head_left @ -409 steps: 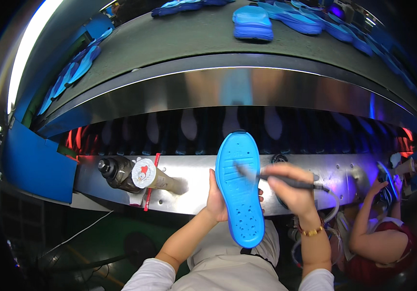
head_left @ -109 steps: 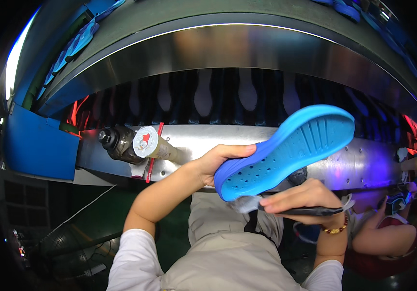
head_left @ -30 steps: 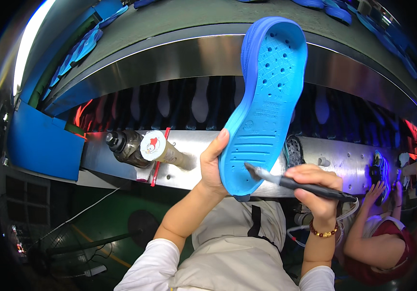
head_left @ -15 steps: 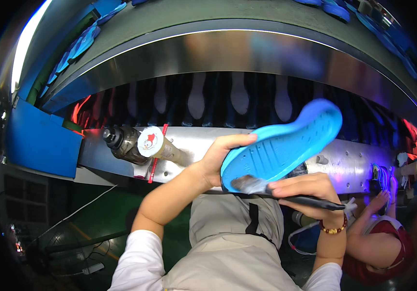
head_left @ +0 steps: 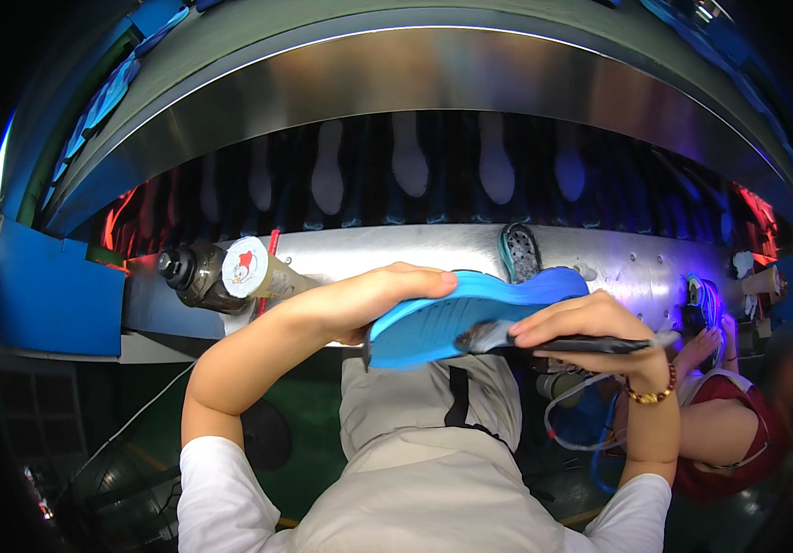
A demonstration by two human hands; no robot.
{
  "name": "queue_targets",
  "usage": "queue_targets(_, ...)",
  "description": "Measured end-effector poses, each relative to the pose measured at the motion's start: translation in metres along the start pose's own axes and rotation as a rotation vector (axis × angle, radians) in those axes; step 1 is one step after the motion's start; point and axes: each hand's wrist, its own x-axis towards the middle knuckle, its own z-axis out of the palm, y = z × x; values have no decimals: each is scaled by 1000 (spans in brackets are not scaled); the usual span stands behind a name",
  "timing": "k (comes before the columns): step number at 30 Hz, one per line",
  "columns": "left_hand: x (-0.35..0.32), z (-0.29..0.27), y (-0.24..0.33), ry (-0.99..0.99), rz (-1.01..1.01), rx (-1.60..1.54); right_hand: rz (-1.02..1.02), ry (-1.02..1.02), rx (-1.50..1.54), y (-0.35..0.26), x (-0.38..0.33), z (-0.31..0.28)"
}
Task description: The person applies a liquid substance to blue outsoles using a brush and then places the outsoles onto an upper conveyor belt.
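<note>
A: Left hand (head_left: 369, 300)?
B: Closing around the near-left end of the blue shoe sole (head_left: 470, 309), thumb lying across the top, other fingers hidden beneath. Holding it almost flat, at chest height, just near of the steel ledge (head_left: 387, 253).

A: Right hand (head_left: 585, 332)?
B: Curling tight around a dark brush (head_left: 567, 346), fingers wrapped over the handle, bristle end touching the sole's near edge about halfway along. Wearing a beaded bracelet (head_left: 652, 392) at the wrist.

A: Around that?
B: Sitting on the ledge to the left, a dark bottle (head_left: 217, 272) lying on its side with a round white sticker. Resting farther along, just beyond the sole, a dark treaded sole (head_left: 518, 251) standing on edge. Running behind, a tunnel with rows of pale soles (head_left: 406, 166). Sitting at the right, another person (head_left: 728, 433) in a red top, hands raised.
</note>
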Motion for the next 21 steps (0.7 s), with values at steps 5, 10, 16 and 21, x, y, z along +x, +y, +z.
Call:
queue_targets(5, 9, -11, -14, 23, 39, 64, 55, -9, -118, 7, -18, -11)
queue_targets(10, 36, -4, -46, -65, 215, -609, 245, 309, 438, 18, 0, 16)
queue_targets(16, 46, -11, -76, -94, 184, -824, 339, 1158, 125, 77, 8, 35)
queue_targets(21, 25, -31, -82, 160, 329, -656, 252, 424, 516, 25, -17, 66)
